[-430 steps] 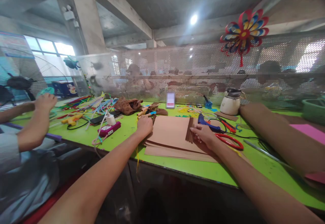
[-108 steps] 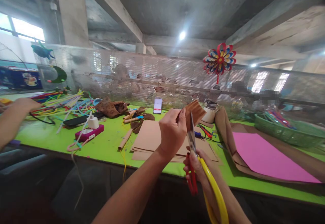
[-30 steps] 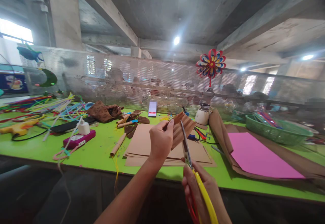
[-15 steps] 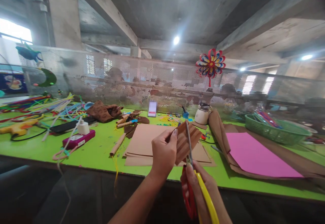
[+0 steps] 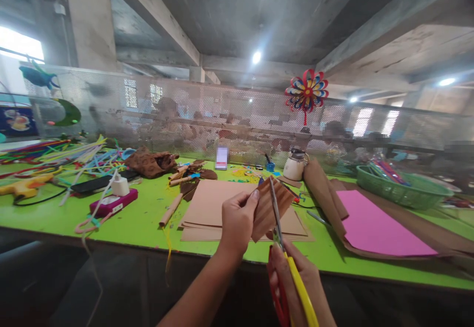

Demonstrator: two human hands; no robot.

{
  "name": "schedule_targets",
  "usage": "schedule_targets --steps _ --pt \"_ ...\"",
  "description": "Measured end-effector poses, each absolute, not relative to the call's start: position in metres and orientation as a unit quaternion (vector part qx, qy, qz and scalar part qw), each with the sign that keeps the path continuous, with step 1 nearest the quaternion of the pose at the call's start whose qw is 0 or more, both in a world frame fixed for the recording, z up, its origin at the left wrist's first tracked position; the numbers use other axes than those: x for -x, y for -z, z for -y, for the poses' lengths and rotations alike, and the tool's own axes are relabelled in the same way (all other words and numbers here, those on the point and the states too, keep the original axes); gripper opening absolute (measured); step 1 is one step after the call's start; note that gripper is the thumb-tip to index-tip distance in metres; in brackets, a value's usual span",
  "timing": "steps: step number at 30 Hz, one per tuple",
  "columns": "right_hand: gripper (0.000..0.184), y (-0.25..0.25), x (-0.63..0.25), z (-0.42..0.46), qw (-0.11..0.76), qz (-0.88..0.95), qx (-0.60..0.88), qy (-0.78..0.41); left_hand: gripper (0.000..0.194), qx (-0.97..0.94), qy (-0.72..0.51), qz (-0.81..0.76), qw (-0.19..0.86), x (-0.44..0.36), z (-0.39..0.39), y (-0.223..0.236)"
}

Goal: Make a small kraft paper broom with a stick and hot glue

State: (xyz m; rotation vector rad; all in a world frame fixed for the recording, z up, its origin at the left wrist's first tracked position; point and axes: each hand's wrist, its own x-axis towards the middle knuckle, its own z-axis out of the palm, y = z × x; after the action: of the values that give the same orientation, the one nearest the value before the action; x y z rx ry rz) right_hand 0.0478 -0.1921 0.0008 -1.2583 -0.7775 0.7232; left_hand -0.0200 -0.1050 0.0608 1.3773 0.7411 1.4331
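Between the thumb and fingers of my left hand (image 5: 239,218) is a piece of brown striped paper (image 5: 265,206), raised over the near edge of the table. My right hand (image 5: 294,277) is closed around scissors (image 5: 301,287) with one red and one yellow handle. Their blades point up and away from me, and the upper blade lies across the face of the striped paper. Whether the blades are fully closed I cannot make out. Behind my hands, tan paper sheets (image 5: 207,203) lie stacked flat on the green table (image 5: 148,228).
To the right are a pink sheet (image 5: 381,228) on brown paper and a green basket (image 5: 407,191). A white pot (image 5: 294,166) and a phone (image 5: 221,158) stand at the back. Leftward lie a purple power strip (image 5: 114,203), a glue gun (image 5: 25,184) and a rolled paper tube (image 5: 171,211).
The scissors have shifted slightly to the right, and the striped paper has tilted a little. The brown paper fold at right now covers more of the pink sheet's left side.
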Motion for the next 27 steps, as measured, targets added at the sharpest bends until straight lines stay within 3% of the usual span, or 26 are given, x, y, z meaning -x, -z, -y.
schedule_targets --steps 7,27 --pt "0.057 0.018 -0.055 0.192 0.673 0.348 0.577 -0.305 0.034 -0.537 -0.565 -0.289 0.556 0.019 0.107 -0.059" --pt "0.058 0.000 -0.053 0.202 0.677 0.396 0.579 -0.224 0.035 -0.543 -0.526 -0.301 0.581 0.016 0.131 -0.045"
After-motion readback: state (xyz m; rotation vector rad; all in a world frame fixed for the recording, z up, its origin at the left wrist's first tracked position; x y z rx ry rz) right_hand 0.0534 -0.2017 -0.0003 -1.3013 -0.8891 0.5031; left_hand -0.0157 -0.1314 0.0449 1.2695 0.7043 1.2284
